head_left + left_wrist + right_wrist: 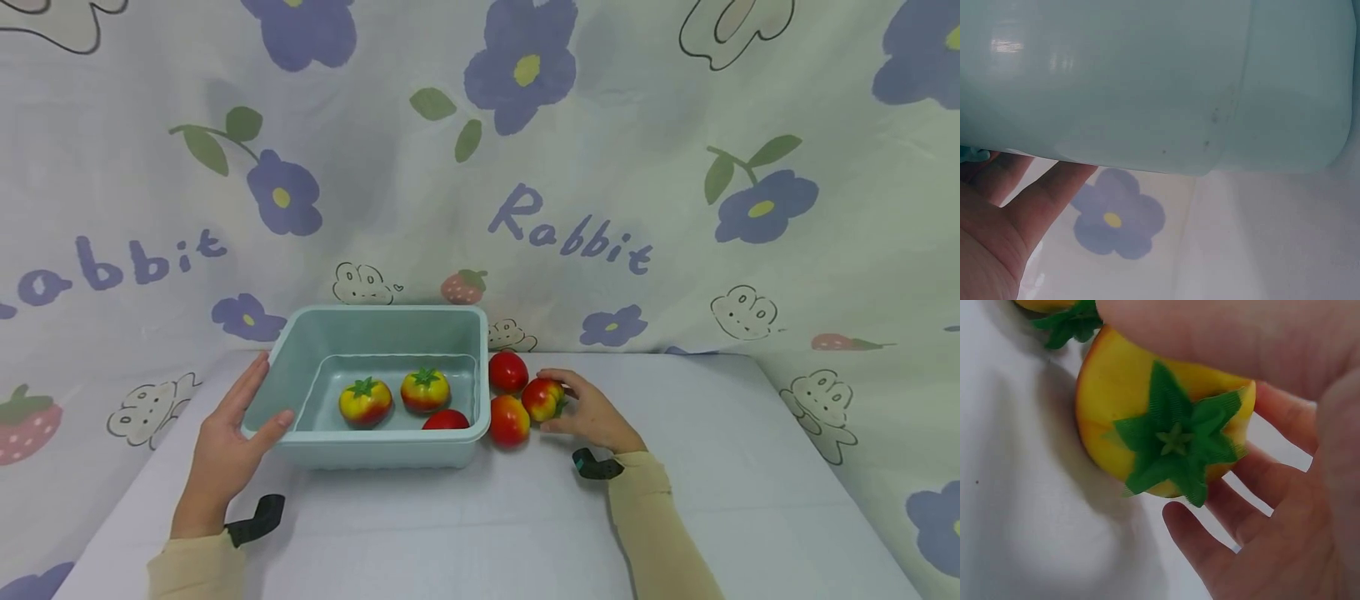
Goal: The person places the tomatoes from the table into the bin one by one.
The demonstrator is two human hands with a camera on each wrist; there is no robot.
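My right hand (592, 414) holds a red-and-yellow artificial tomato (541, 400), thumb on one side and curved fingers on the other. Up close in the right wrist view, its yellow top (1110, 406) and green cloth leaves (1175, 434) show. Two more tomatoes lie next to it: a red one (508, 372) behind and an orange-red one (510, 422) in front, both beside a pale blue-green plastic bin (390, 451). Against the bin's left side rests my left hand (232, 450), fingers extended along the wall and thumb by the front rim.
Inside the bin sit two yellow-red tomatoes (365, 402) with green leaves, plus a red one (447, 419) partly hidden by the front wall. A white cloth covers the table (420, 533). Behind it hangs a printed curtain (390, 167) with flowers and rabbits.
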